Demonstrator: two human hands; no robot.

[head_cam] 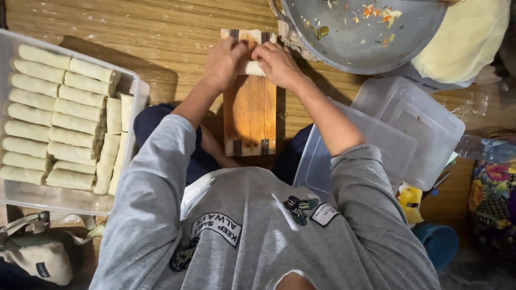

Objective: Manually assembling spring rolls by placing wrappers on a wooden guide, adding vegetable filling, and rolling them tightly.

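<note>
**A:** A pale roll (pixel 251 68) is being pressed at the far end of the wooden board (pixel 250 113), pinned between both hands. The left hand (pixel 224 62) is curled down over its left end, the right hand (pixel 277 63) closed over its right end, so only the middle strip is left showing.

**B:** Yeah, and the board is laid lengthwise in front of the lap. Left of the board a clear plastic tub (pixel 134 88) is packed with finished rolls (pixel 59 115) in neat rows. Beyond the board's far right corner a big metal pan (pixel 365 45) is seen with just scraps of filling, and a stack of pale wrappers (pixel 467 37) sits right of that. Two clear lids (pixel 414 121) are stacked right of the board.

**A:** What could go wrong, as judged from here: if it's squeezed too hard, the thin wrapper could get torn and filling pushed out the ends. It's also being worked right at the board's far edge, so it could be nudged off toward the pan.

**B:** Agreed, and a loose seam could come unrolled.
</note>
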